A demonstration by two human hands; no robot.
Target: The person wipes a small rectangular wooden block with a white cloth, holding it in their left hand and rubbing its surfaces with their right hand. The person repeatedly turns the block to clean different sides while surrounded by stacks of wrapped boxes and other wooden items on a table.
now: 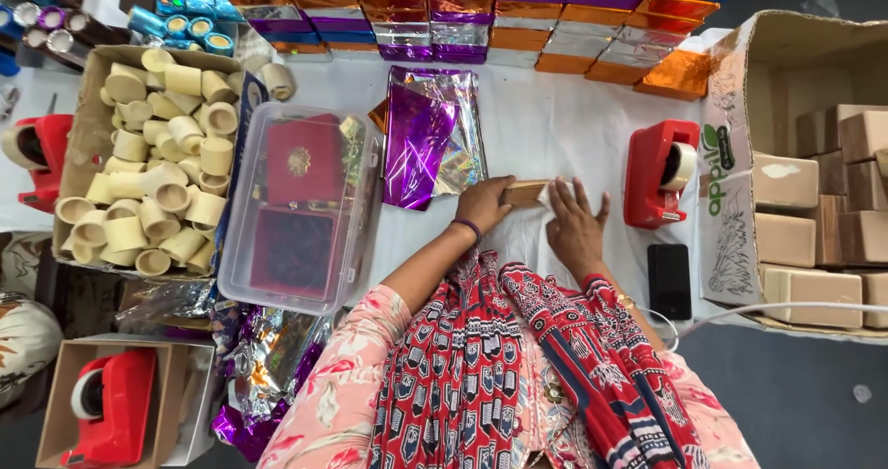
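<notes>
My left hand (483, 203) grips a small wooden block (525, 192) on the bench (555, 127). My right hand (573, 230) lies open, fingers spread, touching the block's other end beside the red tape dispenser (660, 173).

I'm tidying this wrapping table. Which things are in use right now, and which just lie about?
In use: left hand and right hand on the small wooden block.

Lying about: purple foil sheets, red tape dispenser, black phone, clear plastic tub, cardboard tubes.

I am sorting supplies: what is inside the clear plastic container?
Inside the clear plastic container lie two dark red boxes, one bearing a gold emblem. Whatever lies beneath them is covered.
</notes>
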